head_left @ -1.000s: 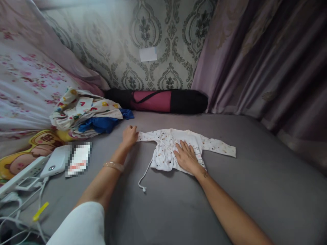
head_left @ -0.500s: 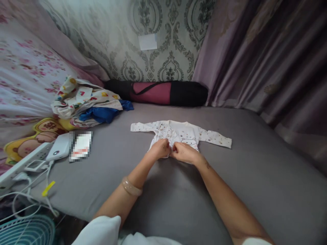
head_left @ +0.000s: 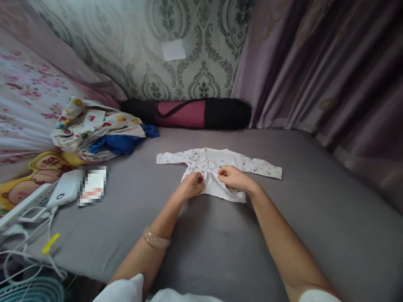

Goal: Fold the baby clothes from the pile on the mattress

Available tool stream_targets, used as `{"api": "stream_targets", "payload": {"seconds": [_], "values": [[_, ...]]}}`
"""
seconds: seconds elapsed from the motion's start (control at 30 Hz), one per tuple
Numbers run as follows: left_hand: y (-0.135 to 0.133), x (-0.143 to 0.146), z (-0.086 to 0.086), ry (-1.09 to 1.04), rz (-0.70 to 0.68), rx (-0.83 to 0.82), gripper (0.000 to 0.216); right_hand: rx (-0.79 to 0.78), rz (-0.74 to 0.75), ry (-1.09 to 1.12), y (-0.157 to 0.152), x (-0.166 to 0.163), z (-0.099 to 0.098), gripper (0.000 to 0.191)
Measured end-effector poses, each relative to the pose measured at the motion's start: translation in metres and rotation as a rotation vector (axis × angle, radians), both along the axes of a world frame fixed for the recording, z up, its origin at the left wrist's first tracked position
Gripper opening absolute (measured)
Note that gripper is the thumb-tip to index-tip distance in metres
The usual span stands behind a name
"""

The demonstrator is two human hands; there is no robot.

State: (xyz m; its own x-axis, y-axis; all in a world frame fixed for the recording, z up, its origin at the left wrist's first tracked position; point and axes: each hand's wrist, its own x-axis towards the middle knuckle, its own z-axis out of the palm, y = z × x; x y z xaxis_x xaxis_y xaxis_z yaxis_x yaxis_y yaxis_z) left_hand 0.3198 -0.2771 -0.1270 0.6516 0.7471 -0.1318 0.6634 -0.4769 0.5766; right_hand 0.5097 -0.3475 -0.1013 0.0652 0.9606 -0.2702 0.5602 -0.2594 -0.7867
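Note:
A small white baby shirt (head_left: 217, 191) with a speckled print lies on the grey bedsheet, its sleeves spread to both sides. My left hand (head_left: 192, 185) is closed at the lower left of its front, the fingertips pinching the cloth. Pinched in my right hand (head_left: 233, 177) is the edge of the front flap, lifted a little and folded back from the lower hem. Part of the printed drawing on the front is covered by the fold and my right hand.
Rumpled printed and blue cloths (head_left: 119, 142) lie at the back left. A black and maroon long bag (head_left: 181, 114) rests along the wall. On the left are a yellow cushion (head_left: 34, 178), a white power strip (head_left: 30, 205), cables and a white device (head_left: 66, 188).
My hands were close together at the shirt's lower middle. The right has moved right and up with the flap's edge, baring plain white cloth; the left has shifted slightly left.

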Motion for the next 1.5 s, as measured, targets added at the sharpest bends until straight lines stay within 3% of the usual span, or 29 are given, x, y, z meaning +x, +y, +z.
{"api": "stream_targets", "payload": {"seconds": [0.13, 0.27, 0.37, 0.47, 0.63, 0.73, 0.83, 0.93, 1.1, 1.17, 1.3, 1.5], "values": [[0.0, 0.001, 0.005, -0.06, 0.036, 0.037, 0.021, 0.038, -0.014, 0.099, -0.001, 0.003, 0.005, 0.004], [-0.003, 0.005, 0.017, -0.165, 0.167, 0.069, 0.023, 0.065, -0.037, 0.12, -0.002, 0.0, 0.011, 0.006], [-0.01, 0.013, 0.019, -0.24, 0.225, -0.005, 0.023, 0.107, -0.061, 0.06, -0.002, -0.003, 0.014, 0.009], [-0.019, 0.024, 0.01, -0.304, 0.229, -0.065, 0.027, 0.18, -0.058, -0.071, -0.002, -0.005, 0.014, 0.012], [-0.032, 0.034, -0.003, -0.284, 0.053, -0.103, 0.025, 0.218, -0.013, -0.2, -0.003, -0.008, 0.011, 0.015], [-0.035, 0.03, 0.001, -0.241, -0.079, -0.146, 0.022, 0.225, 0.022, -0.229, -0.004, -0.01, 0.01, 0.015], [-0.031, 0.019, 0.009, -0.237, -0.118, -0.292, 0.024, 0.194, 0.061, -0.244, -0.004, -0.015, 0.009, 0.016], [-0.019, 0.003, 0.015, -0.228, -0.015, -0.359, 0.033, 0.169, 0.114, -0.283, -0.006, -0.023, 0.01, 0.019], [0.013, -0.031, 0.013, -0.107, 0.3, 0.031, 0.029, 0.063, 0.304, -0.313, -0.01, -0.028, 0.01, 0.021], [0.025, -0.045, 0.011, -0.038, 0.372, 0.107, 0.027, 0.088, 0.269, -0.221, -0.006, -0.021, 0.008, 0.021], [0.037, -0.062, 0.009, 0.023, 0.452, 0.077, 0.025, 0.144, 0.036, -0.09, 0.019, 0.003, 0.003, 0.022], [0.034, -0.054, 0.008, -0.031, 0.382, -0.064, 0.02, 0.136, -0.126, -0.353, 0.084, 0.025, -0.009, 0.027]]}}
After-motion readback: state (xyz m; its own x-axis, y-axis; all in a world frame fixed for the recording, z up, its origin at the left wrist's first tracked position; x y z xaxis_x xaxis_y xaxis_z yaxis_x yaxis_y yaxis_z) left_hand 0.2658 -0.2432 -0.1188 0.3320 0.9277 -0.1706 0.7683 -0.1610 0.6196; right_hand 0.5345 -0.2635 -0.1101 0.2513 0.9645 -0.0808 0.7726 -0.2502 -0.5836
